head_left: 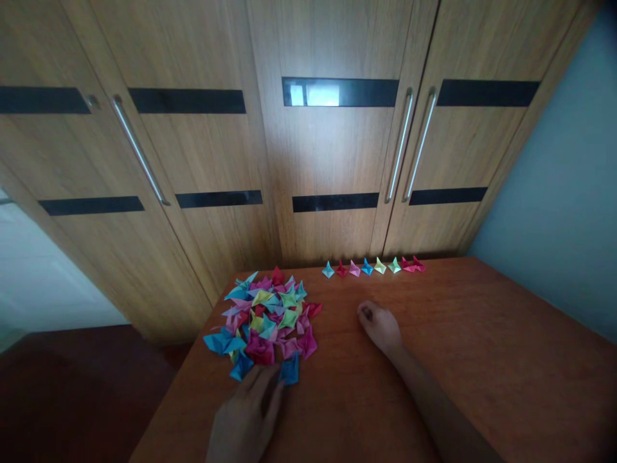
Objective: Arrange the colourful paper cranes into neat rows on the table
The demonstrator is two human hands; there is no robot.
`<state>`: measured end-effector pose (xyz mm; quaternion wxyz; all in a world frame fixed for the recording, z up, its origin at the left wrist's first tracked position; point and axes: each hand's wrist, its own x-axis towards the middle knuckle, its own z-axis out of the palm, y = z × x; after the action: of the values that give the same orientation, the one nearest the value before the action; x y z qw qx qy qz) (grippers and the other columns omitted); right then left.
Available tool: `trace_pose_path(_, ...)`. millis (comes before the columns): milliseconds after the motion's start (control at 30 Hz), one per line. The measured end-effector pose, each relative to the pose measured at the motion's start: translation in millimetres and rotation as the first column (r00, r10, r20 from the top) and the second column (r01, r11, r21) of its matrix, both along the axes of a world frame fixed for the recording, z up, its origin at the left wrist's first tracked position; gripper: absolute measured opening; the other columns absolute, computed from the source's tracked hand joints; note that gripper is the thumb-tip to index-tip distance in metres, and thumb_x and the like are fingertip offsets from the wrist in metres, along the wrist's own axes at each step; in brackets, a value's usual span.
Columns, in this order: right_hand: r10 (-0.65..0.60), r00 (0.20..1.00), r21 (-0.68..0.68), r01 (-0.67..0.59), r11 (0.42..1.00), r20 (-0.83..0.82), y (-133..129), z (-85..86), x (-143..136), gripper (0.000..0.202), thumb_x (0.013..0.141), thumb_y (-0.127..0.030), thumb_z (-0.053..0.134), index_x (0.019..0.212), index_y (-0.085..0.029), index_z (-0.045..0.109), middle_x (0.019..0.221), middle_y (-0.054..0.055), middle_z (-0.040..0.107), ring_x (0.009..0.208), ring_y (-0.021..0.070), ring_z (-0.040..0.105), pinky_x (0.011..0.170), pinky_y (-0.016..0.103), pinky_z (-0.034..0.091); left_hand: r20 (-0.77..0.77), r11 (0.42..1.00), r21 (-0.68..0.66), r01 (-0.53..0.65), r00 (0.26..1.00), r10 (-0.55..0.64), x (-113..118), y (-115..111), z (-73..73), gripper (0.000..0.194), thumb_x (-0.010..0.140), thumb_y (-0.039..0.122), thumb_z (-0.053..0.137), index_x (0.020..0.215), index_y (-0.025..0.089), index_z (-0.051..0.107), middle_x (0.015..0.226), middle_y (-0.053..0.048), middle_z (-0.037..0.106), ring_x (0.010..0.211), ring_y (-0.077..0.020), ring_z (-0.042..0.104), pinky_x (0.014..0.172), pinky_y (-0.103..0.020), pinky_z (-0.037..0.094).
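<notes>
The left hand (248,415) lies flat and open on the wooden surface (482,360), its fingers stretched forward so that the tips touch the near edge of a heap of folded paper pieces (265,315) (blue, pink, red, green and yellow, all jumbled together). A blue piece (290,371) sits just beside those fingertips, to their right. The right hand (380,326) rests on the surface well to the right of the heap, loosely curled with the fingers drawn in; it grips nothing that can be seen. Beyond the right hand, near the far edge of the surface, a row of folded pieces (373,266) stands in a line, set apart from the heap. Behind the surface rise wooden wardrobe doors (332,154) with dark bands and long metal handles.
</notes>
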<state>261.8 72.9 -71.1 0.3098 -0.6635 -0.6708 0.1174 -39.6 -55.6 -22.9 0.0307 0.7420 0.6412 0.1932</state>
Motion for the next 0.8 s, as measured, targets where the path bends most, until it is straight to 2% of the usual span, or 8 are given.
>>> trace_pose_path(100, 0.003, 1.0, 0.001, -0.003, 1.0, -0.003, 0, 0.3, 0, 0.013, 0.08, -0.022, 0.048, 0.078, -0.025, 0.061, 0.072, -0.002, 0.065, 0.068, 0.0136, 0.059, 0.058, 0.021, 0.035, -0.012, 0.996, 0.04, -0.074, 0.997, 0.075, -10, 1, 7.0, 0.03, 0.089, 0.036, 0.04, 0.106, 0.027, 0.064, 0.11, -0.004, 0.066, 0.087, -0.018, 0.067, 0.074, -0.027, 0.054)
trace_pose_path(233, 0.008, 1.0, -0.003, -0.009, 1.0, -0.015, -1, 0.0, 1, 0.013, 0.08, -0.023, 0.048, 0.078, -0.025, 0.061, 0.073, -0.003, 0.065, 0.068, 0.0136, 0.06, 0.058, 0.021, 0.036, -0.063, 0.991, -0.038, -0.128, 0.99, 0.126, -15, 5, 12.6, 0.031, 0.089, 0.037, 0.04, 0.107, 0.027, 0.063, 0.109, -0.003, 0.067, 0.085, -0.0191, 0.067, 0.072, -0.028, 0.053)
trace_pose_path(433, 0.011, 1.0, 0.001, -0.011, 1.0, -0.029, 0, -0.9, 0, 0.013, 0.08, -0.023, 0.048, 0.078, -0.025, 0.061, 0.072, -0.002, 0.065, 0.067, 0.0137, 0.06, 0.059, 0.021, 0.036, -0.124, 0.985, -0.123, -0.123, 0.986, 0.108, -11, 7, 9.5, 0.031, 0.09, 0.034, 0.036, 0.105, 0.027, 0.062, 0.107, -0.003, 0.067, 0.088, -0.0194, 0.066, 0.072, -0.028, 0.051)
trace_pose_path(633, 0.017, 0.999, -0.001, -0.017, 1.0, -0.034, -1, 0.2, 1, 0.013, 0.08, -0.023, 0.048, 0.079, -0.025, 0.06, 0.072, -0.003, 0.066, 0.068, 0.0138, 0.06, 0.06, 0.021, 0.037, -0.15, 0.974, -0.155, -0.165, 0.978, 0.142, -8, 2, 9.9, 0.03, 0.091, 0.034, 0.037, 0.103, 0.027, 0.062, 0.108, -0.005, 0.067, 0.085, -0.0203, 0.067, 0.068, -0.029, 0.05)
trace_pose_path(800, 0.023, 0.999, 0.018, -0.022, 1.0, -0.031, -1, -0.4, 1, 0.014, 0.081, -0.022, 0.048, 0.078, -0.025, 0.061, 0.072, -0.003, 0.065, 0.067, 0.0132, 0.059, 0.06, 0.021, 0.036, -0.16, 0.978, -0.132, -0.164, 0.977, 0.142, -11, 4, 3.1, 0.031, 0.09, 0.032, 0.035, 0.102, 0.026, 0.064, 0.106, -0.004, 0.068, 0.087, -0.0217, 0.067, 0.068, -0.03, 0.052)
